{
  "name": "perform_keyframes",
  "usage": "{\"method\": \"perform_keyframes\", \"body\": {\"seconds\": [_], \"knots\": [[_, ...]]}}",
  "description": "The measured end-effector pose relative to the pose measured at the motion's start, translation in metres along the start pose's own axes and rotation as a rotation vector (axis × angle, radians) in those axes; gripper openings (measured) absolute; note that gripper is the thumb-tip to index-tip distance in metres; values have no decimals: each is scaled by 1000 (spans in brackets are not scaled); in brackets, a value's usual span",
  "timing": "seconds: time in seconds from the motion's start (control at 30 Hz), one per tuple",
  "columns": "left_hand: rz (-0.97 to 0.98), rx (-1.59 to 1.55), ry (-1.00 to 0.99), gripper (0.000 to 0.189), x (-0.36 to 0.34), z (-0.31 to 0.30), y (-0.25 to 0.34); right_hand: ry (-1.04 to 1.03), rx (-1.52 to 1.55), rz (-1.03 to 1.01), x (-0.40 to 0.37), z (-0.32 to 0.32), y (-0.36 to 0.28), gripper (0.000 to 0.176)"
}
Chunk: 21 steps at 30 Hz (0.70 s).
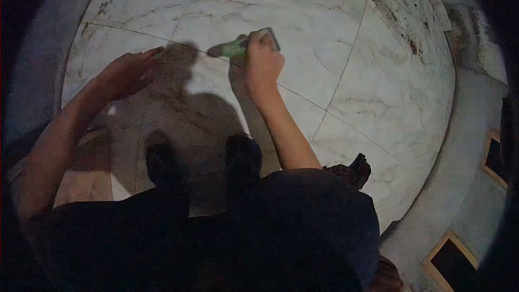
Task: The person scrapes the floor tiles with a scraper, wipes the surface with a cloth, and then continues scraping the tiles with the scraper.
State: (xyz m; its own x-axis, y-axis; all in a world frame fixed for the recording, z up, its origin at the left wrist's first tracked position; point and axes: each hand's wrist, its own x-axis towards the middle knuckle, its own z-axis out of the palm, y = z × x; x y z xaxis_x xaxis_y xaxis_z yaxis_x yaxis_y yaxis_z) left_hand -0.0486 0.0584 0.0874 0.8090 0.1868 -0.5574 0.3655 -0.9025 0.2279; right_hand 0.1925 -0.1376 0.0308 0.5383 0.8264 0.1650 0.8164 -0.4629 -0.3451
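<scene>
Marbled floor tiles point(303, 16) with thin dark joints lie under both hands. My right hand point(265, 59) is wrapped round a tool with a green part point(233, 48) and a flat grey edge, just above a tile joint. What kind of tool it is cannot be made out. My left hand point(127, 75) hovers at the left over the tiles with its fingers stretched out, holding nothing. A dark shadow falls across the tiles between the two hands.
My dark shoes point(243, 154) are on the tiles near the bottom middle. A dark object point(357, 172) lies right of my right forearm. Dirt patches point(403, 21) mark the upper right. Two dark wood-framed pieces point(451, 259) are at the lower right.
</scene>
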Motion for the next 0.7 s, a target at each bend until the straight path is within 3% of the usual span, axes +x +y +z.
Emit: {"method": "perform_keyframes", "body": {"seconds": [0.07, 0.17, 0.2, 0.27, 0.3, 0.4, 0.5, 0.53, 0.6, 0.7], "knots": [[66, 29, 59, 51, 4, 9, -10, -1, 26, 40, 2, 17, 1, 20], [137, 77, 77, 45, 5, 19, -15, 67, -178, -285, -23, 40, -34, 18], [121, 87, 53, 45, 2, 21, -15, 67, -177, -283, -21, 38, -32, 18], [122, 87, 61, 45, -3, 20, -9, 13, -185, -138, -10, 22, -23, 28], [118, 92, 73, 45, -6, 20, -7, -5, -110, -21, 1, 3, -21, 25], [98, 52, 42, 46, -11, 16, -1, 75, -272, -168, -8, 31, -24, 24], [163, 94, 80, 46, -13, 24, -6, 115, -200, -262, -18, 37, -18, 21], [165, 90, 82, 46, -13, 24, -6, 5, -120, -168, -9, 9, -15, 20], [146, 132, 79, 46, -12, 23, -7, -19, -29, 17, 9, -2, 4, 19], [125, 128, 52, 47, -11, 20, -6, 42, -166, -166, -4, 19, -7, 20]]}}
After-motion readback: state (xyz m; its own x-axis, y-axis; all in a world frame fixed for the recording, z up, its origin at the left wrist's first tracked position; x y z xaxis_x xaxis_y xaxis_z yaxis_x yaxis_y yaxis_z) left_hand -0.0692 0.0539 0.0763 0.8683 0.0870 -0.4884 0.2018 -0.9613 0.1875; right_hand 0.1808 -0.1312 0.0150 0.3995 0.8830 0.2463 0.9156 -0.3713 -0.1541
